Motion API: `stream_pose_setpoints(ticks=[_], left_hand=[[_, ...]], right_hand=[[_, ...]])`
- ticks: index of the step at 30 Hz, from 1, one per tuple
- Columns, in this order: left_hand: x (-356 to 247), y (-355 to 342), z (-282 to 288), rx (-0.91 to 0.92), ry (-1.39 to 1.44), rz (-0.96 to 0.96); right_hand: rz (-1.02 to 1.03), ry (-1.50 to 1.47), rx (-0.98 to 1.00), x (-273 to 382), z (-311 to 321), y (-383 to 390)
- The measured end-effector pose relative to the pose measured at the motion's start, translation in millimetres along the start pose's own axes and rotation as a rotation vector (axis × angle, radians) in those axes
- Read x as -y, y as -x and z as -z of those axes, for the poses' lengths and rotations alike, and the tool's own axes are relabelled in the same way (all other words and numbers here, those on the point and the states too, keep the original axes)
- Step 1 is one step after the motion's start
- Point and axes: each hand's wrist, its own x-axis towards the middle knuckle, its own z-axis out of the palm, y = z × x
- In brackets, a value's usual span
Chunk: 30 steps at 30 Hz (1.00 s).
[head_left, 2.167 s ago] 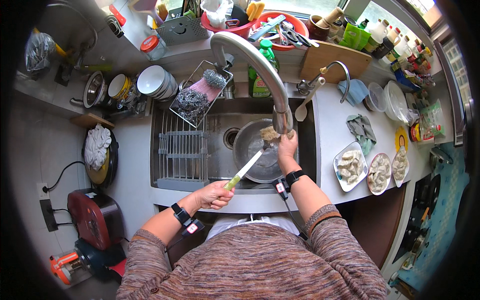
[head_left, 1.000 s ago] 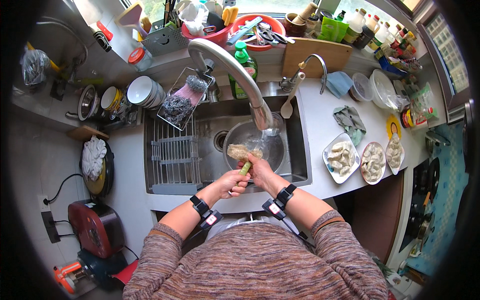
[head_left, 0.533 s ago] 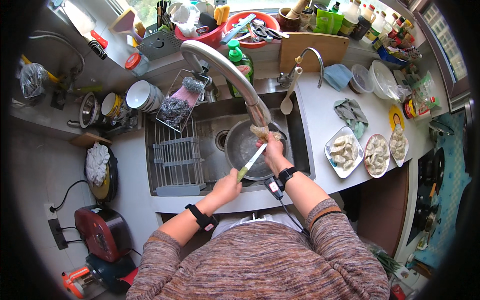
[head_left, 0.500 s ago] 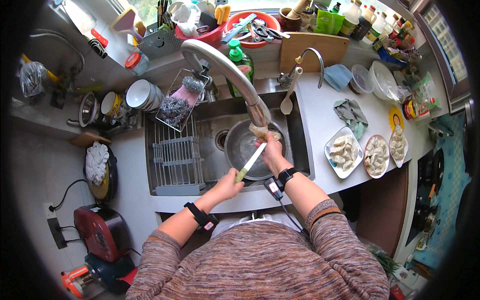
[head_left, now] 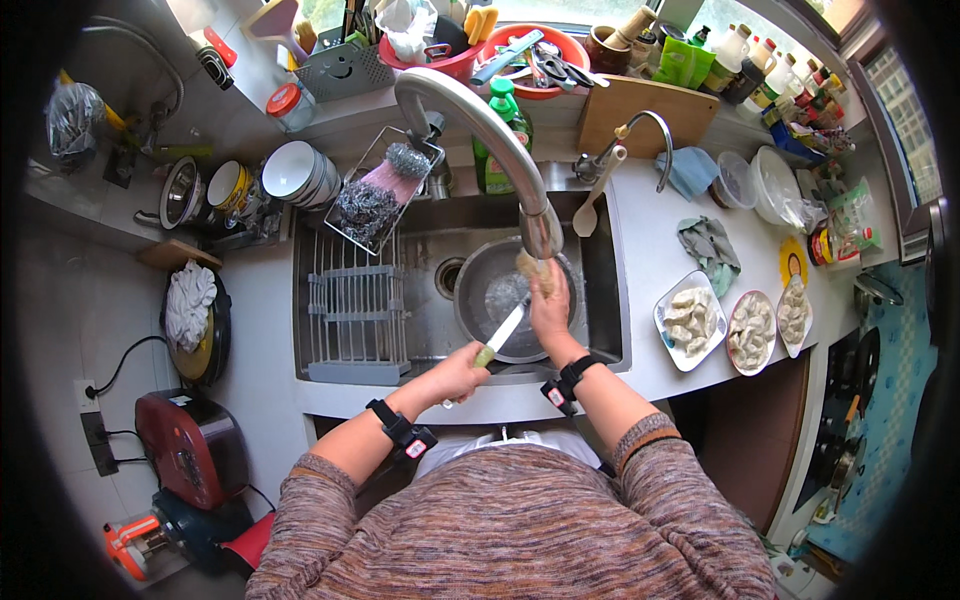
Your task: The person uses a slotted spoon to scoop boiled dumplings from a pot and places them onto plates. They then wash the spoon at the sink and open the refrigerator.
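My left hand (head_left: 460,373) is closed around the green handle of a knife (head_left: 506,333). The pale blade points up and to the right, over a round metal basin (head_left: 466,318) in the sink (head_left: 425,345). Beyond the blade tip, my right hand (head_left: 549,312) grips a tan, crumpled, sponge-like piece (head_left: 531,266). That piece sits just under the mouth of the curved faucet (head_left: 541,228), and my fingers partly hide it. Water lies in the basin.
A grey dish rack (head_left: 355,318) fills the sink's left side. A wire basket (head_left: 385,190) with scouring pads hangs at the back left. Plates of dumplings (head_left: 690,320) stand on the right counter beside a grey-green cloth (head_left: 710,250). A pale spoon (head_left: 590,208) leans at the sink's back right.
The knife has drawn back from the tan piece, its blade tip now lower. My right hand has turned more upright, still gripping the piece. The whole view has shifted slightly.
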Motion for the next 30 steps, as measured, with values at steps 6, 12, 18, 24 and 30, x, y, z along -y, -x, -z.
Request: stream_pose_setpoints(ticks=[6, 12, 18, 24, 30], left_hand=[[6.7, 20.0, -1.8, -0.048, -0.209, -0.078], [21.7, 28.6, 21.3, -0.151, -0.448, -0.201], [29.3, 24.8, 43.2, -0.513, -1.067, -0.444], [18.0, 29.7, 46.8, -0.578, -1.316, -0.477], [5.7, 33.7, 47.1, -0.687, -1.477, -0.560]], right_hand=[[-0.597, -0.260, 0.406, -13.8, -2.8, -46.1], [-1.180, -0.824, 0.585, -25.0, 21.2, -59.5], [-1.225, -1.218, 0.277, -25.6, 33.5, -56.9], [-0.836, -0.483, 0.548, -10.2, 51.5, -44.4], [-0.185, -0.120, 0.248, -11.1, 41.6, -34.2]])
